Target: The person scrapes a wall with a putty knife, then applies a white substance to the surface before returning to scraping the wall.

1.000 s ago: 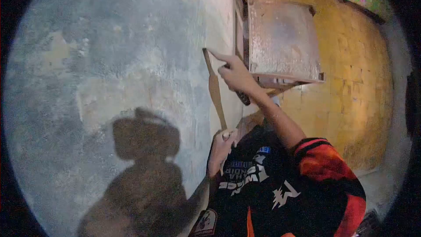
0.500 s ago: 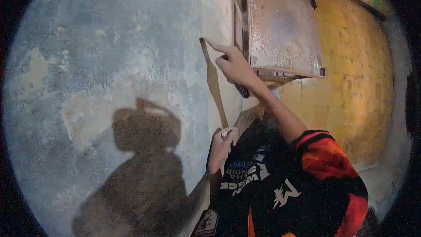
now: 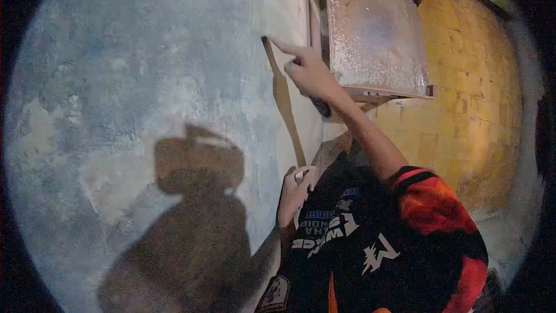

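The rough grey plastered wall (image 3: pixel 145 81) fills the left of your view, mottled with pale patches, and your own shadow (image 3: pixel 191 220) lies dark across its lower part. To the right, the yellow tiled floor (image 3: pixel 463 104) runs away beneath you, and a worn square wooden table (image 3: pixel 376 35) stands on it close against the wall's base.

You hold a long thin wooden stick (image 3: pixel 284 98) flat along the wall, near the wall's right edge. It runs from your chest up toward the table's near left corner.

Your right hand (image 3: pixel 307 72) is at the stick's far end, the index finger stretched out with its tip at that end, the other fingers curled in. Whether that hand actually pinches the stick, you cannot tell from here.

Your left hand (image 3: pixel 295 188) is closed around the stick's near end, just in front of your black and orange printed shirt (image 3: pixel 376 243).
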Demonstrator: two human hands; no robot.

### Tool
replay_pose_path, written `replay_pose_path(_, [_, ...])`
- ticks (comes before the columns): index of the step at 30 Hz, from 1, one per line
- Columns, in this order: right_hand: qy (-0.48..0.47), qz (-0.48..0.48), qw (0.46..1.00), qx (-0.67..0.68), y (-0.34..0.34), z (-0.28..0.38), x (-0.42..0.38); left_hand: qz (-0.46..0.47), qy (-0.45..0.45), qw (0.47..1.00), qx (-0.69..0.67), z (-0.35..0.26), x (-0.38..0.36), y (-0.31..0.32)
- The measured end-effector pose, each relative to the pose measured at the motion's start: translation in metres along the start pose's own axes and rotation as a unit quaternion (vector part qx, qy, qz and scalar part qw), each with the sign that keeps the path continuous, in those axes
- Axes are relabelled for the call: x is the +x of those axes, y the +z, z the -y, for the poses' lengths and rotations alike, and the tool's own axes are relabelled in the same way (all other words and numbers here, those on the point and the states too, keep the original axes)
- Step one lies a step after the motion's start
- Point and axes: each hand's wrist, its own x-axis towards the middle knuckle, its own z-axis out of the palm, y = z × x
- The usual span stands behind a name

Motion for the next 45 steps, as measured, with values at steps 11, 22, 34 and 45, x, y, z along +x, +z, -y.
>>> replay_pose_path(11, [-0.091,0.031,0.995,0.023,0.014,-0.013,-0.027,0.046,0.006,0.998,-0.038,-0.001,0.020,-0.007])
replay_pose_path(22, [-0.148,-0.038,0.988,0.011,0.024,-0.035,-0.008,0.029,-0.016,0.999,0.003,0.006,0.021,-0.007])
replay_pose_path(34, [-0.009,0.022,1.000,-0.007,-0.005,-0.007,0.004,0.027,-0.035,0.999,-0.003,-0.004,0.018,-0.006])
replay_pose_path(45, [0.020,0.056,0.998,-0.007,0.003,-0.004,-0.017,0.004,0.026,1.000,0.015,-0.008,0.013,0.000])
